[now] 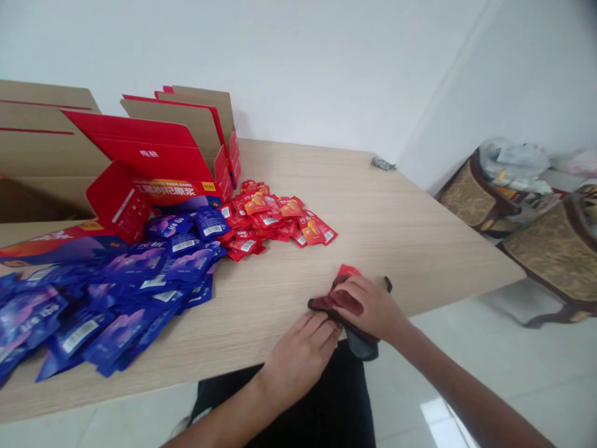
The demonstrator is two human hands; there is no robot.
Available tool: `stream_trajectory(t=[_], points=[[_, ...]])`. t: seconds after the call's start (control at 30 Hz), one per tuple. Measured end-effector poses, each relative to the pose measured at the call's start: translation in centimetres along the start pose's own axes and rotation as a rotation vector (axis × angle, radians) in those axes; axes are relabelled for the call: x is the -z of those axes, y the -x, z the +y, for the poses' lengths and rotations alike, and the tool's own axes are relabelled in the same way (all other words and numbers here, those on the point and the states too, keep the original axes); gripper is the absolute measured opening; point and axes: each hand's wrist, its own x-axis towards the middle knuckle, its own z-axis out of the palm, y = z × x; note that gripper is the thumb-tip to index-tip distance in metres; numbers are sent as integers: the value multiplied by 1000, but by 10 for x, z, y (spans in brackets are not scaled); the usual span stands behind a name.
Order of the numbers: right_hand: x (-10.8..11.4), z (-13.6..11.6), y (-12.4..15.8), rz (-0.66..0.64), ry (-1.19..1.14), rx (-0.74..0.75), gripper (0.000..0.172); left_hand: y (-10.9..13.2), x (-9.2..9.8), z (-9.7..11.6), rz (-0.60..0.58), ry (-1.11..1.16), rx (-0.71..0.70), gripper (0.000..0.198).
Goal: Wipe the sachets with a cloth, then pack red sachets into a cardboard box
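Fabric (362, 346), dark, below and right of frame centre, looks light and limp, best held by its edges; your right hand (373, 308) pinches it, your left hand (303, 350) touches it, grip unclear.

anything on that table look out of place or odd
A crumpled grey scrap lies alone near the far right corner of the table, away from the red packets and blue packets, so it looks stray.
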Motion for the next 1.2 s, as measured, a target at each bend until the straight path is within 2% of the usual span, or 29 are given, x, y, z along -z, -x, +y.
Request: stream_trajectory(t=[0.13, 0.37, 0.47, 0.53, 0.57, 0.6, 0.7, 0.73, 0.8, 0.93, 1.07, 1.13, 1.2], points=[[-13, 23, -12, 39, 40, -50, 20, 0, -2, 0, 38, 0, -12, 38], [3, 74, -45, 105, 260, -188, 24, 1, -7, -4, 61, 31, -3, 35], [20, 69, -44, 263, 260, -278, 30, 1, -7, -4, 56, 50, -3, 35], [29, 49, -37, 380, 164, -290, 32, 0, -5, -3, 43, 49, -2, 37], [31, 37, -32, 388, 97, -266, 31, 0, -4, -3, 36, 46, -4, 37], [30, 24, -26, 335, 34, -219, 29, 0, -3, -3, 27, 46, -6, 38], [14, -3, -11, 60, -40, -50, 26, -1, -1, -1, -2, 51, 1, 35], [6, -5, -7, 8, -40, -21, 25, -1, -1, -1, -8, 52, 3, 34], [-7, 2, -6, -6, -23, -27, 22, -1, -1, -1, -9, 48, 2, 35], [-13, 44, -24, 53, 90, -141, 23, 0, -3, -1, 8, 51, -8, 37], [2, 81, -40, 161, 231, -270, 29, 1, -4, -2, 32, 60, 2, 35], [10, 89, -39, 309, 211, -355, 36, 1, -2, -2, 30, 44, -1, 34], [16, 90, -32, 516, 106, -461, 43, 1, -1, -2, 15, 25, -7, 31]])
